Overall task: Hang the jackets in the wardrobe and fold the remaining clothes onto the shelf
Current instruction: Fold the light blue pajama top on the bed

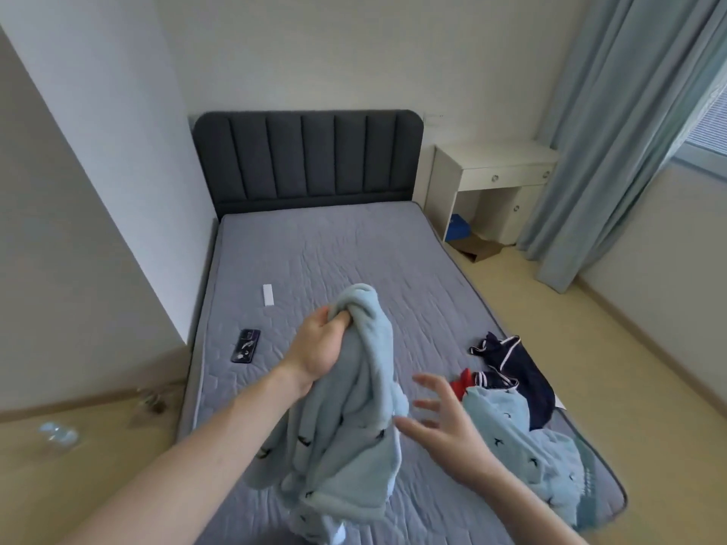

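gripping a bunched light blue fleece garment (346, 418) in your left hand (318, 348), you hold it up above the bed (354, 249). your right hand (444, 422) hovers just beside it, fingers spread wide, holding nothing. a second light blue piece (523, 438) and navy clothes (515, 371) lie near the bed's right edge, a phone (246, 346) on its left.

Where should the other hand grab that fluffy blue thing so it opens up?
Probably the free lower edge of the blue garment, coming in from the right. The left hand grips it bunched at the top, so it hangs in folds; the right hand is open beside it. Pinching that edge and pulling sideways should spread it.
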Demonstrator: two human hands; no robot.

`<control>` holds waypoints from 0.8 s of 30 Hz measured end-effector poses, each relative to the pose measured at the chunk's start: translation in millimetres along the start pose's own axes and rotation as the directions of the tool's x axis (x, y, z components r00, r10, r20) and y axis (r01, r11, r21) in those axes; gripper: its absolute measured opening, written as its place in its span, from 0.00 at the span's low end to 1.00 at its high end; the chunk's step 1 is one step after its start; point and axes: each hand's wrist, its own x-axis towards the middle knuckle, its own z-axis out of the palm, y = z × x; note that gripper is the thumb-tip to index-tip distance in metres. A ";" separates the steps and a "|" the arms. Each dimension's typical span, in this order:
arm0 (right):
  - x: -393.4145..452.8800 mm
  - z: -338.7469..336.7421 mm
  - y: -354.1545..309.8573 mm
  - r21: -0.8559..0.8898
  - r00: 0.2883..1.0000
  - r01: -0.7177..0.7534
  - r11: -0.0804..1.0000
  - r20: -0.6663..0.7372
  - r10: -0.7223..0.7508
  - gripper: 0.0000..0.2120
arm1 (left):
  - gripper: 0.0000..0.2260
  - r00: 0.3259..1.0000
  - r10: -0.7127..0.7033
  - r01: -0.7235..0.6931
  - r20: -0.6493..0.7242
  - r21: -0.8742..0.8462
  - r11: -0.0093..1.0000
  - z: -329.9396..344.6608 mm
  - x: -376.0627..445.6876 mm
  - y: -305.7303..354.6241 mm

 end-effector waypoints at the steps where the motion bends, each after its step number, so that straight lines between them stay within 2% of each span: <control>1: -5.9 14.3 3.6 -0.014 0.998 0.001 1.000 0.068 0.000 0.32 | 0.12 1.000 -0.008 0.009 0.011 -0.029 1.000 -0.7 -0.9 0.5; 3: -10.6 37.7 6.3 -0.012 0.978 -0.021 1.000 0.209 0.023 0.35 | 0.12 0.999 -0.029 0.031 0.035 -0.067 0.997 -2.0 -2.4 0.6; 5: -8.9 53.6 6.5 -0.045 0.964 -0.035 0.998 0.263 0.046 0.34 | 0.13 0.999 -0.029 0.032 0.043 -0.062 0.998 -3.8 -3.8 0.9; 7: -1.2 57.3 3.6 -0.073 0.983 -0.057 0.996 0.170 0.069 0.22 | 0.13 1.000 0.003 -0.003 -0.001 0.000 1.000 -10.4 -2.5 2.5; 9: 8.3 48.0 -1.1 0.047 0.991 -0.123 0.991 0.062 0.120 0.10 | 0.11 0.994 0.070 -0.058 -0.079 0.143 0.988 -26.3 0.8 2.7; 10: 12.6 38.7 -4.2 0.131 0.989 -0.151 0.980 0.011 0.151 0.07 | 0.07 0.988 0.114 -0.086 -0.107 0.242 0.967 -38.8 2.5 2.6; 11: 16.4 27.4 -8.7 0.197 0.982 -0.168 0.966 -0.048 0.180 0.08 | 0.06 0.982 0.147 -0.096 -0.122 0.346 0.933 -53.6 3.3 2.6; 13: 21.1 2.4 -17.7 0.262 0.970 -0.163 0.951 -0.132 0.203 0.07 | 0.13 0.976 0.180 -0.085 -0.125 0.540 0.838 -86.6 6.1 -3.1; 14: 21.5 -8.3 -22.4 0.263 0.972 -0.154 0.953 -0.132 0.193 0.06 | 0.17 0.974 0.188 -0.070 -0.127 0.619 0.782 -102.8 8.4 -8.7; 16: 20.7 -22.4 -32.0 0.209 0.986 -0.130 0.969 -0.076 0.148 0.11 | 0.22 0.973 0.185 -0.024 -0.139 0.735 0.678 -129.4 13.7 -21.2; 18: 20.7 -26.2 -41.4 0.190 0.993 -0.119 0.975 0.030 0.115 0.14 | 0.20 0.976 0.154 0.024 -0.154 0.781 0.624 -144.7 16.1 -31.1; 20: 22.9 -22.6 -50.5 0.245 0.987 -0.126 0.961 0.127 0.097 0.14 | 0.13 0.975 0.160 0.038 -0.153 0.828 0.560 -145.9 14.5 -36.8; 22: 25.4 -15.5 -62.2 0.315 0.985 -0.138 0.939 0.144 0.096 0.14 | 0.13 0.973 0.205 -0.009 -0.109 0.865 0.502 -134.2 8.6 -41.3; 24: 29.0 -6.8 -71.8 0.359 0.984 -0.147 0.922 0.144 0.100 0.16 | 0.15 0.979 0.202 -0.136 0.020 0.803 0.580 -111.0 -7.6 -41.8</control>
